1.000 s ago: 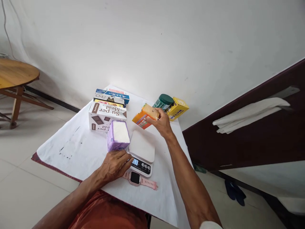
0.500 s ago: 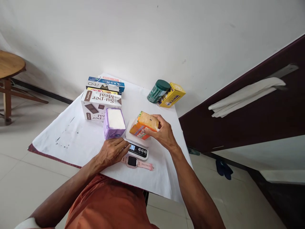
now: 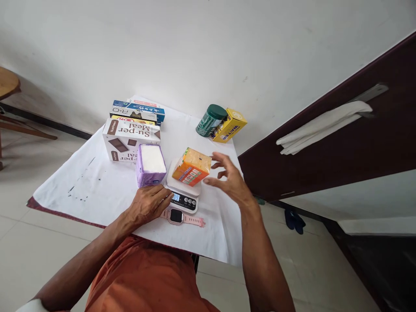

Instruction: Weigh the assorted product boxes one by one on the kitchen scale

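Note:
An orange biscuit pack (image 3: 191,166) stands on the white kitchen scale (image 3: 182,193), whose display is lit. My right hand (image 3: 227,177) hovers just right of the pack, fingers spread, holding nothing. My left hand (image 3: 147,206) rests on the cloth with its fingers curled at the scale's left front corner, by the display. A purple tissue pack (image 3: 150,165) stands just left of the scale. A pink smartwatch (image 3: 182,217) lies in front of the scale.
A white cloth covers the small table (image 3: 84,186). Behind are a Su-per Meal box (image 3: 130,139), stacked flat boxes (image 3: 138,112), a green jar (image 3: 211,120) and a yellow box (image 3: 230,125). A dark door (image 3: 325,147) with a white towel (image 3: 321,126) is at right.
My right hand brought the orange pack down from the table's back onto the scale and let go of it, fingers now spread. The left hand stayed by the scale.

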